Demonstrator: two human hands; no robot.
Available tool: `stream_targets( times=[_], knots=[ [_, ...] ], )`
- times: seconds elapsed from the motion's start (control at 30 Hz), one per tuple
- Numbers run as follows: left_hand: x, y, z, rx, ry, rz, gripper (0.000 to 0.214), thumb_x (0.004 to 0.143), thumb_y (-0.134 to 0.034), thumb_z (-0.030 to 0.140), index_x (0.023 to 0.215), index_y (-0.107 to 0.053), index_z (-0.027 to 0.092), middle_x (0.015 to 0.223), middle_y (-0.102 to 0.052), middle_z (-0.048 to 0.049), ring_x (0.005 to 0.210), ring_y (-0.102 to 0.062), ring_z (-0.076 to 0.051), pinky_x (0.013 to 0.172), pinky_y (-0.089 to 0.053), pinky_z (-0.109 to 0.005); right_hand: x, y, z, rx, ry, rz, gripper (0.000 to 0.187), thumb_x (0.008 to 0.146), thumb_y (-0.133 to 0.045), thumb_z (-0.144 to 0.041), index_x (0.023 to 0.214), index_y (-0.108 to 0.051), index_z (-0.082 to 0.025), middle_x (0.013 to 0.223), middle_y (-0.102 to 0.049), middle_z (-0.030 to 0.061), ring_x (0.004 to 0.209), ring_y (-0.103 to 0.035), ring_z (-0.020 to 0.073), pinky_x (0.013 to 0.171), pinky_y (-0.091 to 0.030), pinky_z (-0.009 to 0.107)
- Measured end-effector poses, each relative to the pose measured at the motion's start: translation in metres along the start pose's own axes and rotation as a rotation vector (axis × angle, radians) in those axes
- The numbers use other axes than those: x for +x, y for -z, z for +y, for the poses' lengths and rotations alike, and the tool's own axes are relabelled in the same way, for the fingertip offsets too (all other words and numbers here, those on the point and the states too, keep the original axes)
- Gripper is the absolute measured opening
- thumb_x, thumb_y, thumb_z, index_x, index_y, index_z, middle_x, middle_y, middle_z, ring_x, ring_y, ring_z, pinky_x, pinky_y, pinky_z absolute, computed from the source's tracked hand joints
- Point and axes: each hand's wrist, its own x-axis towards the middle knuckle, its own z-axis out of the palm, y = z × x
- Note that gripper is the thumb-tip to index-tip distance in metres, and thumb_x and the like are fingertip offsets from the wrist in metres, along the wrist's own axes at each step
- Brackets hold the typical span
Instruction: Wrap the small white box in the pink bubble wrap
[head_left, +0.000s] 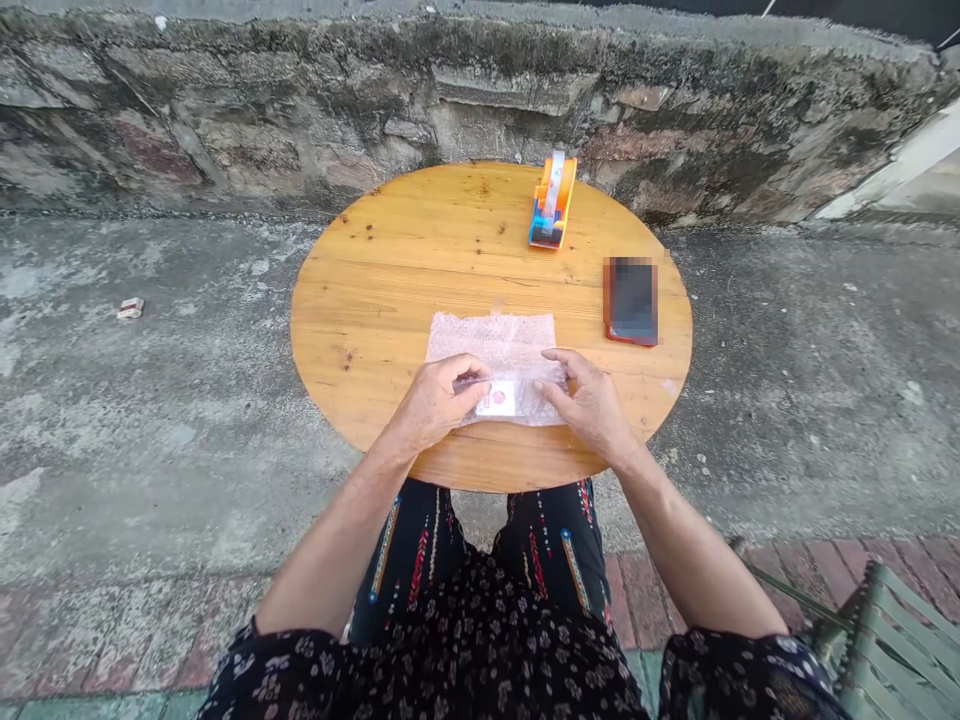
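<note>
A sheet of pinkish, see-through bubble wrap lies near the front of the round wooden table. A small flat white item with red print is on its near part, seemingly under a layer of the wrap; its exact kind is unclear. My left hand is at the left side of the wrap, thumb and index finger closed on it beside the white item. On the right side, my right hand rests against the wrap with thumb and index finger spread apart.
An orange and blue tape dispenser with a roll of clear tape stands at the back of the table. A dark, blurred-out phone-like object with a red edge lies to the right. Behind is a stone wall; a green chair stands lower right.
</note>
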Motion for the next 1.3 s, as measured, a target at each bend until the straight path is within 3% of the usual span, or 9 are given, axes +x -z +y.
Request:
stream_targets(
  times=[0.07,0.2,0.23,0.37,0.53,0.8,1.1,1.3],
  knots=[
    [0.000,0.000,-0.002,-0.017,0.012,0.002,0.010,0.082,-0.062,0.021,0.089,-0.068,0.018,0.085,-0.071,0.0005,0.080,-0.064,-0.013,0.075,-0.047,-0.025,-0.003,0.004,-0.003,-0.066,0.071,0.073,0.032,0.085,-0.063,-0.029,0.115,-0.064,-0.018,0.085,-0.069,0.0054,0.077,-0.063,0.0205,0.078,-0.048,0.038],
    [-0.001,-0.001,-0.003,-0.052,0.017,0.003,0.014,0.082,-0.062,0.021,0.094,-0.067,0.018,0.091,-0.072,-0.0009,0.084,-0.065,-0.014,0.079,-0.048,-0.026,-0.017,0.012,-0.029,-0.280,0.324,0.259,0.020,0.090,-0.059,-0.022,0.108,-0.066,-0.020,0.102,-0.070,0.0086,0.093,-0.062,0.0234,0.083,-0.044,0.040],
    [-0.001,-0.002,-0.003,-0.055,0.017,0.002,0.014,0.082,-0.062,0.021,0.094,-0.067,0.017,0.091,-0.072,-0.0011,0.085,-0.065,-0.014,0.080,-0.049,-0.027,-0.021,0.012,-0.037,-0.313,0.401,0.259,0.017,0.090,-0.059,-0.020,0.105,-0.067,-0.020,0.102,-0.070,0.0076,0.093,-0.062,0.0224,0.082,-0.043,0.039],
    [-0.001,-0.002,-0.004,-0.039,0.011,0.003,0.014,0.084,-0.061,0.023,0.095,-0.067,0.018,0.091,-0.072,-0.0019,0.085,-0.065,-0.015,0.082,-0.050,-0.028,-0.028,-0.002,-0.057,-0.332,0.626,0.042,0.019,0.093,-0.056,-0.017,0.108,-0.066,-0.022,0.114,-0.071,0.0038,0.107,-0.060,0.0202,0.094,-0.040,0.039],
    [0.000,0.000,-0.006,-0.038,-0.019,0.001,0.018,0.082,-0.061,0.019,0.099,-0.067,0.018,0.096,-0.073,-0.0029,0.090,-0.066,-0.016,0.085,-0.050,-0.029,-0.024,-0.022,-0.047,-0.389,0.621,-0.028,0.022,0.095,-0.052,-0.017,0.113,-0.065,-0.017,0.118,-0.069,0.0071,0.109,-0.059,0.0217,0.100,-0.039,0.042],
    [-0.003,0.007,-0.005,-0.083,0.025,0.001,0.022,0.085,-0.058,0.021,0.104,-0.068,0.017,0.100,-0.073,-0.0050,0.092,-0.068,-0.017,0.083,-0.052,-0.029,-0.023,-0.022,-0.048,-0.431,0.603,-0.039,0.021,0.094,-0.051,-0.015,0.109,-0.066,-0.018,0.120,-0.069,0.0070,0.109,-0.059,0.0227,0.096,-0.040,0.041],
    [-0.030,0.038,-0.027,0.081,0.193,0.093,0.028,0.083,-0.060,0.031,0.106,-0.069,0.017,0.079,-0.069,-0.0002,0.067,-0.060,-0.014,0.062,-0.047,-0.025,-0.020,-0.023,-0.046,-0.403,0.596,-0.061,0.020,0.093,-0.053,-0.015,0.109,-0.065,-0.019,0.121,-0.069,0.0050,0.108,-0.058,0.0220,0.094,-0.039,0.040],
    [-0.051,0.045,-0.034,0.007,0.277,0.208,0.032,0.080,-0.062,0.033,0.106,-0.067,0.015,0.088,-0.070,-0.0048,0.079,-0.064,-0.017,0.076,-0.051,-0.029,-0.019,-0.021,-0.048,-0.396,0.582,-0.067,0.018,0.095,-0.052,-0.018,0.107,-0.066,-0.018,0.120,-0.070,0.0048,0.106,-0.059,0.0214,0.094,-0.039,0.040]
  ],
)
